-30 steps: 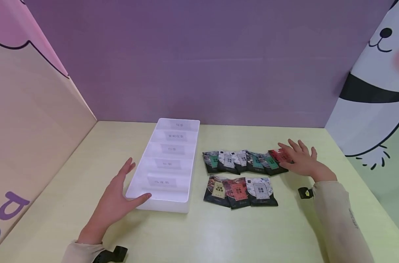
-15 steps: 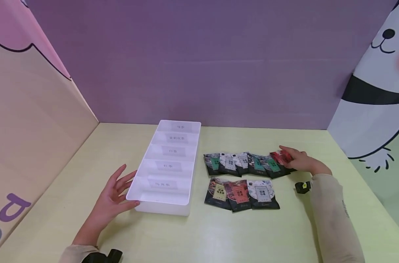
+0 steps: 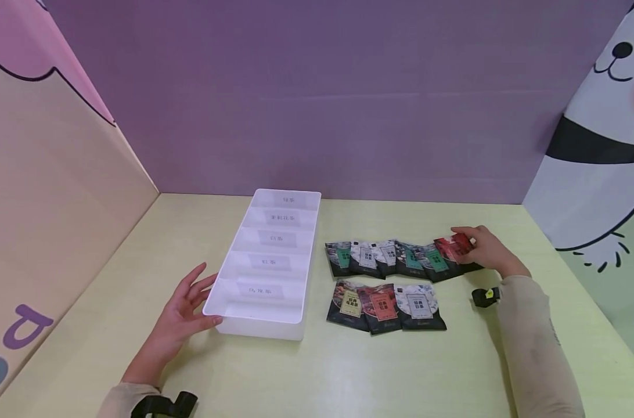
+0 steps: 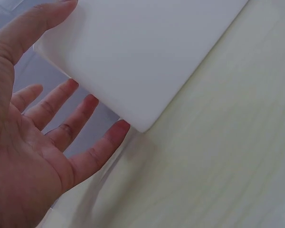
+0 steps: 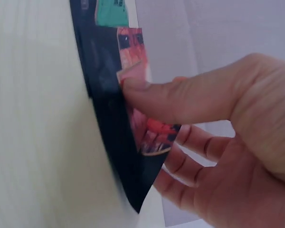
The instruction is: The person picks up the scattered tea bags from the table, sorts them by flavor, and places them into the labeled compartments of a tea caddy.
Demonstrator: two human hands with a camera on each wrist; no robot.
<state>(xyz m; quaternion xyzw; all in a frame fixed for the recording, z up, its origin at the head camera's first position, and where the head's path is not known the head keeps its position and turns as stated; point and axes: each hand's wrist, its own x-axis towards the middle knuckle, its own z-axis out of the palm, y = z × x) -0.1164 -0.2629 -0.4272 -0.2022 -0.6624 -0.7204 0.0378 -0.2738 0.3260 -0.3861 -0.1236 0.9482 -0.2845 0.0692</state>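
A long white divided box with a printed label in each compartment stands on the table. My left hand is at its near left corner, the thumb on the near wall and the fairly straight fingertips at the left side. In the left wrist view, those fingertips touch the wall's edge. On the right, my right hand pinches a black and red tea packet at the right end of the back row. The right wrist view has the thumb across the front of the packet and the fingers behind it.
Left of the pinched packet, several overlapping tea packets with green or white labels make up the back row. Three more lie in front: a yellow-labelled packet, a red-labelled packet and a white-labelled packet. A purple wall rises behind the table.
My left hand has come from spread fingers over the box corner to touching its sides. My right hand has closed on the red packet, which has shifted slightly right.
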